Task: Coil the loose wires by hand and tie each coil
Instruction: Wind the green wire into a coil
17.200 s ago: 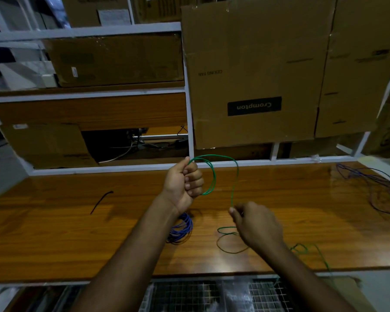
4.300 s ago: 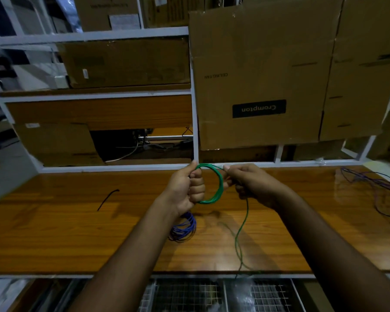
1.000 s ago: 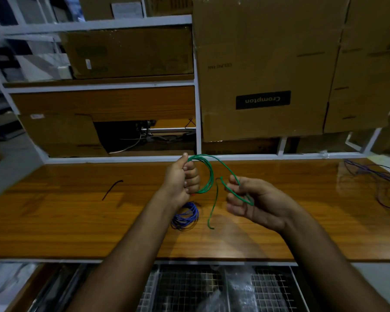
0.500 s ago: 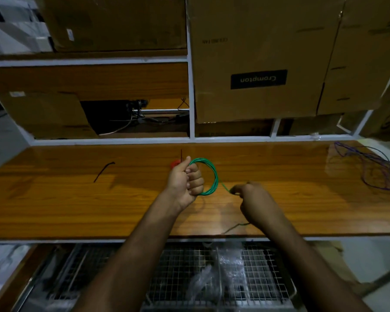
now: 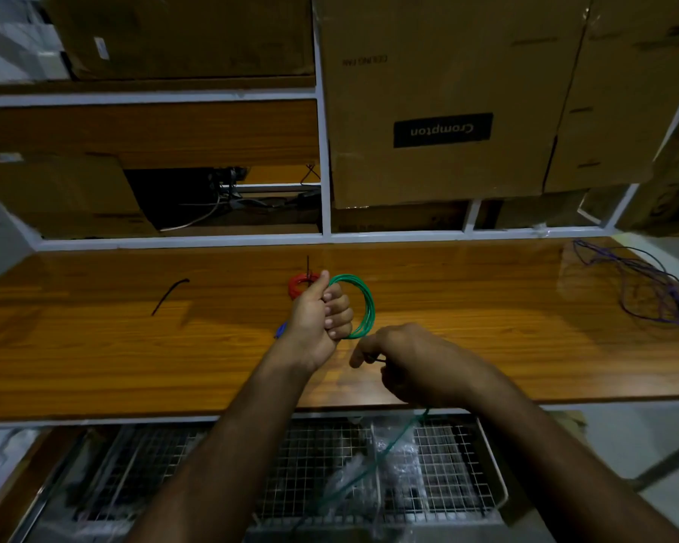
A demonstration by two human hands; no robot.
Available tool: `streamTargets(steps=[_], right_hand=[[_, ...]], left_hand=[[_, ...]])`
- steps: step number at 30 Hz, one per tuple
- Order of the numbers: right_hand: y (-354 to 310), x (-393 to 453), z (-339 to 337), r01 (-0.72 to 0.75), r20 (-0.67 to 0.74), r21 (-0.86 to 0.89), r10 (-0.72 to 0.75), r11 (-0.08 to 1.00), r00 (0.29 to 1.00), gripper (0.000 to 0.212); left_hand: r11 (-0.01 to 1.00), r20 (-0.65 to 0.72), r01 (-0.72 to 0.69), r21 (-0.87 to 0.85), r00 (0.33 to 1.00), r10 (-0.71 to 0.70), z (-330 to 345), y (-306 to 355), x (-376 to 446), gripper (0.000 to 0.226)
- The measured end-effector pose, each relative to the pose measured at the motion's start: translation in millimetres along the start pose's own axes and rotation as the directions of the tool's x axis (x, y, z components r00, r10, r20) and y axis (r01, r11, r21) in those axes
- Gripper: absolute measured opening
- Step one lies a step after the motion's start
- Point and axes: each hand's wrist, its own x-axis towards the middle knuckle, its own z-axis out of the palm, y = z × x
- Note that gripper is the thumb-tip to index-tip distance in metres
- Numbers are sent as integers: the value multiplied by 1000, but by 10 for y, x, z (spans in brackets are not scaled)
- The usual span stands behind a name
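My left hand (image 5: 322, 319) grips a small green wire coil (image 5: 363, 303) upright above the wooden table (image 5: 95, 346), fingers curled round its left side. Just below and right of it, my right hand (image 5: 412, 364) pinches the loose green tail (image 5: 389, 452), which hangs off the table's front edge over the wire basket. A red coil (image 5: 298, 284) with a black tie lies on the table behind my left thumb. A bit of a blue coil (image 5: 281, 330) peeks out beside my left wrist.
A tangle of loose purple wire (image 5: 643, 291) lies at the table's right end. A black tie strip (image 5: 169, 295) lies at the left. Cardboard boxes (image 5: 440, 96) fill the white rack behind. A wire mesh basket (image 5: 369, 484) with plastic bags sits under the front edge.
My right hand has drawn down and toward me along the green tail, which now hangs over the front edge. The left hand keeps the coil. My view has tilted down.
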Motion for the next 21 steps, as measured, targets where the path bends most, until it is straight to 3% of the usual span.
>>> streamTargets(steps=[4,7,10,13,15,18,21], right_hand=[[-11,-18,-83,69,35,-104,-65,992,997,57],[5,61,-122,47,-74,-223,-65,974,995,48],[-26,131,-143,108,-198,-286,-169,952,966,35],[-63,115,-279,169,-201,-79,-181,983,963,32],[-56,79,-412,166,-142,90,-152,982,978,33],[-4,52,-548,159,-61,186,-150,970,987,36],[42,70,-616,180,1,237,-186,955,983,38]], left_hand=[[1000,10,-16,-10,1000,16,68,33,-11,50],[998,-19,-49,47,999,50,152,16,-19,49],[988,-51,-74,133,995,82,206,-17,-37,47],[959,-64,-71,274,994,92,238,-59,-75,39],[958,-95,-64,281,991,94,262,-85,-86,38],[969,-80,-64,240,993,86,310,-89,-101,40],[944,-56,-76,320,994,99,350,-87,-145,39]])
